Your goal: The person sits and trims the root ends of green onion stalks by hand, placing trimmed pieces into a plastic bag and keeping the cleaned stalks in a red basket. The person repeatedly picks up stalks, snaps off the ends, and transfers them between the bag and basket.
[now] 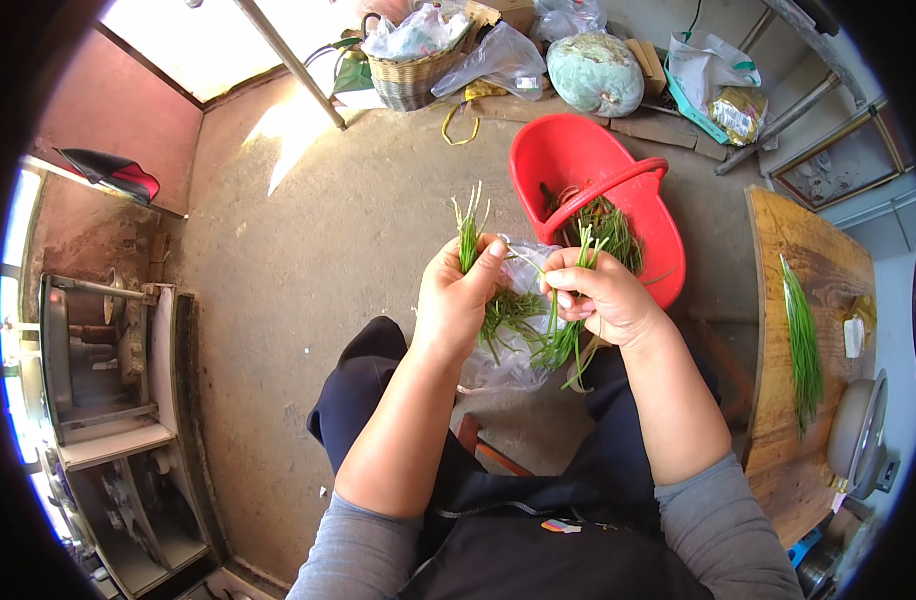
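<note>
My left hand (pixel 461 289) grips a small bunch of green chive-like stalks (pixel 470 225), their pale cut ends pointing up. In my right hand (pixel 604 296) is another bunch of the stalks (pixel 565 349), whose leaves hang below the fist. A thin stem spans the gap between my fingers. Beneath both hands, a clear plastic bag (pixel 506 375) holds loose greens (pixel 512 313); my hands partly cover it. Just beyond my right hand stands a red plastic basket (pixel 559 146) with an arched handle, containing more greens (pixel 611 229).
On the wooden table (pixel 784 480) at right lie a long bundle of green stalks (pixel 801 345) and a metal basin (pixel 852 431). A wicker basket (pixel 409 79), plastic bags and a large pale-green gourd (pixel 595 73) line the far wall. Shelving (pixel 116 446) stands at left.
</note>
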Tool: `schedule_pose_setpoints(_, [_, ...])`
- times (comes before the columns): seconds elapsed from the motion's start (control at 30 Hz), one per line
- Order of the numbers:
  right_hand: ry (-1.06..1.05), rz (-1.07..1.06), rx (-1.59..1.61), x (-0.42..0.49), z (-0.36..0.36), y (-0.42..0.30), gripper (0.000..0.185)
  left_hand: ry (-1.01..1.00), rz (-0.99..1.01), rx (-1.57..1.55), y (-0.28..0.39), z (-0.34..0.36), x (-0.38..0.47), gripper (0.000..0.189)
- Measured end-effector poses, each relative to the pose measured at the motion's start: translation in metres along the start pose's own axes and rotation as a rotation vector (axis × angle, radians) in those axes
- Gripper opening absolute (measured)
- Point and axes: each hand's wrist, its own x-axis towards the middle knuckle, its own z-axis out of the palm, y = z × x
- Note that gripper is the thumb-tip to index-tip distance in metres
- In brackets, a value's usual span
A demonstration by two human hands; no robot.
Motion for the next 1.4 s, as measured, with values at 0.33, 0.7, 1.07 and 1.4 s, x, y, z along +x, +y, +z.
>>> schedule_pose_setpoints(0.33, [-0.125, -0.039, 0.090, -0.006, -0.014, -0.006, 0.031, 0.076, -0.022, 0.045, 0.004, 0.006, 0.000, 0.013])
schedule_pose_setpoints(0.7, [0.056, -0.182, 0.117, -0.011, -0.019, -0.021, 0.032, -0.162, -0.107, -0.026, -0.008, 0.001, 0.000, 0.014])
schedule_pose_setpoints(1.07, [0.206, -0.339, -0.123, 0.007, -0.002, 0.005, 0.014, -0.281, -0.159, 0.156, -0.015, 0.007, -0.007, 0.036])
schedule_pose_setpoints(1.4, [0.499, -0.609, 0.052, -0.003, -0.038, -0.024, 0.012, -0.191, -0.099, 0.360, -0.022, 0.002, -0.003, 0.025])
